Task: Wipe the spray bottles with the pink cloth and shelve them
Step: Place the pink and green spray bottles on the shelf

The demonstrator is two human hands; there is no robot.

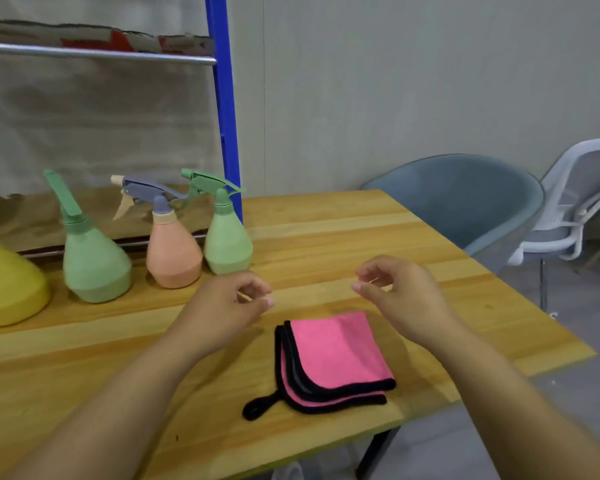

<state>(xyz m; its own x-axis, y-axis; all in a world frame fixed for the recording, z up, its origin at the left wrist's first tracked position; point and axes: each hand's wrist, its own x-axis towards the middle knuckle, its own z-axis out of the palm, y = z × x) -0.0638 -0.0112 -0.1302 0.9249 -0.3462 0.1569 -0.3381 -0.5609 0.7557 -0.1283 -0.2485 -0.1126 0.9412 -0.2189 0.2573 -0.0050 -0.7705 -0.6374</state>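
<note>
So: 4 spray bottles (174,244), 1 pink cloth (336,355), 2 chairs (465,202).

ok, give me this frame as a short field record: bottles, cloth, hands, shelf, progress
bottles: four upright on the table, in a row: yellow bottle, green bottle, peach bottle, second green bottle
cloth: pink cloth, folded, flat on table, untouched
left hand: hovering, fingers loosely curled, holds nothing
right hand: hovering above cloth's far edge, loosely curled, holds nothing
shelf: blue-posted rack behind bottles
progress: nothing picked up
</note>
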